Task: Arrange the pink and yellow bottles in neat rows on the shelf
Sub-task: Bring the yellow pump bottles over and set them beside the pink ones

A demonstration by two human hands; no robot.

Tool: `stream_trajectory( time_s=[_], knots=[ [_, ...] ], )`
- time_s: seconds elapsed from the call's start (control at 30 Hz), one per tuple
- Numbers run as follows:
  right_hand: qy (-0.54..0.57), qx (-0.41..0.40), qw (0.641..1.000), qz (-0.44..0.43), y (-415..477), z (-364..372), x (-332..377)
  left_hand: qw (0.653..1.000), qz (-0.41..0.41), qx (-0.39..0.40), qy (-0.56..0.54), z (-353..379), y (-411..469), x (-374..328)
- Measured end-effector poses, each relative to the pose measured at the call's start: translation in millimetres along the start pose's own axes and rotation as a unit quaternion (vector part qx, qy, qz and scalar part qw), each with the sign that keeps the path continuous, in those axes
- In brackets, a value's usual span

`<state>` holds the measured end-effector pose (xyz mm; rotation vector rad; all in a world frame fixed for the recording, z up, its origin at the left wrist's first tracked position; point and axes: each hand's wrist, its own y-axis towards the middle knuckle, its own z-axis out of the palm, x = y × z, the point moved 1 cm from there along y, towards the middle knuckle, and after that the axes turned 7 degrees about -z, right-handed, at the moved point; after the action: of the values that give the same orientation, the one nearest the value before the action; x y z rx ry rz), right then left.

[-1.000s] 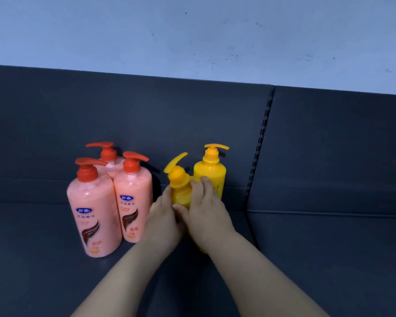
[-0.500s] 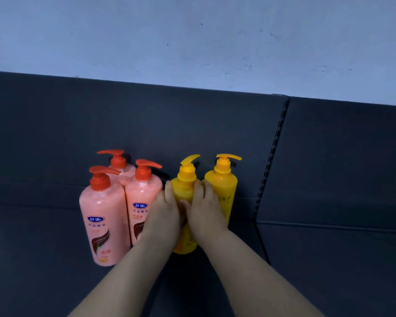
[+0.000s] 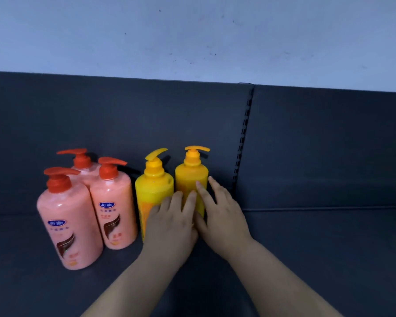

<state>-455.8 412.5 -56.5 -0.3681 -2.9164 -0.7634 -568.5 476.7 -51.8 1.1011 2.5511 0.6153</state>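
Note:
Three pink pump bottles with red caps stand at the left of the dark shelf: a front one, one beside it, and a rear one mostly hidden. Two yellow pump bottles stand upright side by side to their right, the left one and the right one. My left hand lies with straight fingers in front of the left yellow bottle. My right hand has straight fingers against the right yellow bottle's front. Neither hand grips anything.
A dark back panel rises behind the bottles, with a slotted upright just right of the yellow pair. A pale wall is above. Bare shelf surface stretches to the right of the upright.
The tilted yellow bottle has been stood upright next to the other one. Both hands have let go of it, and the right hand has shifted onto the right yellow bottle.

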Motion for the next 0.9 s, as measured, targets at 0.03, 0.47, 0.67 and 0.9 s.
stream_trajectory(
  time_s=[0.03,0.47,0.67,0.9],
  knots=[
    [-0.014,-0.001,1.000,0.005,-8,-9,-10,1.000,0.010,0.013,0.010,-1,0,-12],
    [-0.146,0.021,0.983,0.109,-177,-163,-175,0.985,0.160,0.059,-0.017,-16,-31,-256],
    [-0.177,0.045,0.970,0.163,-293,-236,-257,0.971,0.221,0.090,-0.030,-23,-72,-395],
    [-0.160,0.066,0.957,0.233,-396,-274,-310,0.956,0.267,0.118,-0.040,-18,-116,-497]
  ],
)
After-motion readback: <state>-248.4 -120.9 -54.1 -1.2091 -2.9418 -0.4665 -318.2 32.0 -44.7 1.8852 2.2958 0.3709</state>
